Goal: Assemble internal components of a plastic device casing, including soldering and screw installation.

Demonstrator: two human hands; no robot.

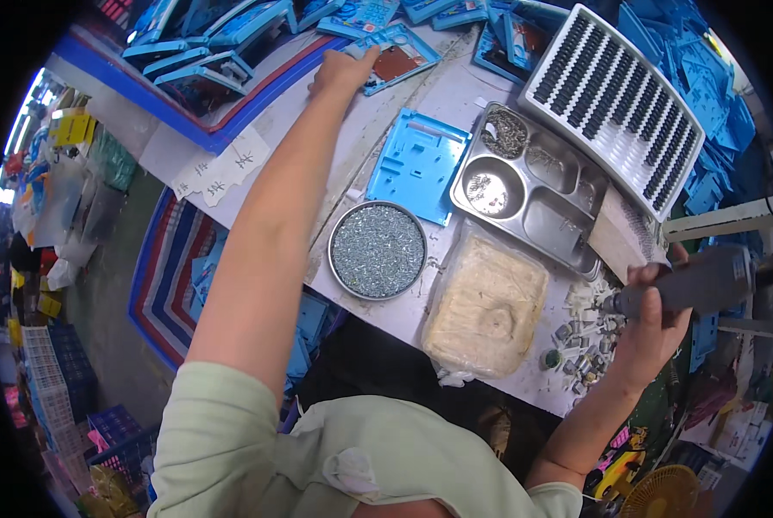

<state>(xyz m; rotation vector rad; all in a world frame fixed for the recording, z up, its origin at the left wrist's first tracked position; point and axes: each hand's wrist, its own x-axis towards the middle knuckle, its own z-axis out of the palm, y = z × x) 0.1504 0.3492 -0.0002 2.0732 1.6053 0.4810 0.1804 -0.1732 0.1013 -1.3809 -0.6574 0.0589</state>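
My left hand reaches to the far side of the table and grips the left edge of a blue plastic casing with a brown circuit board and wires inside. Part of that grip is hidden behind the hand. In my right hand is a dark grey electric screwdriver, held sideways with its tip toward the left. Between my arms lies an empty blue casing half, its inner side up. Nearer me sits a round metal tin full of small screws.
A steel compartment tray holds small metal parts. Behind it stands a white tray with rows of black pieces. A plastic-wrapped beige block lies near the front edge, beside scattered small motors. Blue casings pile up at the far left.
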